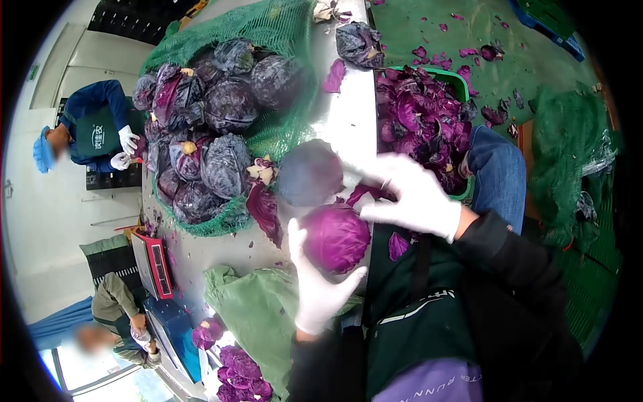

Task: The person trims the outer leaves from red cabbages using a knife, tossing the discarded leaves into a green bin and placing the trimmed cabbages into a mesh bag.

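Note:
A peeled, bright purple red cabbage [338,240] rests in my left hand [318,295], whose gloved fingers and thumb curve around its near side. My right hand [420,197], also in a white glove, is at the cabbage's right side, its fingers partly blurred. A dark red cabbage leaf [362,193] runs into the crook between its thumb and fingers. Just beyond the peeled head sits a duller, unpeeled cabbage [310,173], smeared in the view. A loose outer leaf [264,213] lies on the metal table [201,256] to the left.
A green mesh sack [281,30] holds many unpeeled cabbages [231,104]. By my leg, a green crate [461,84] is heaped with torn leaves. Peeled cabbages [240,372] lie near a green cloth sack [251,311] and a red scale [153,266]. Two people work across the table.

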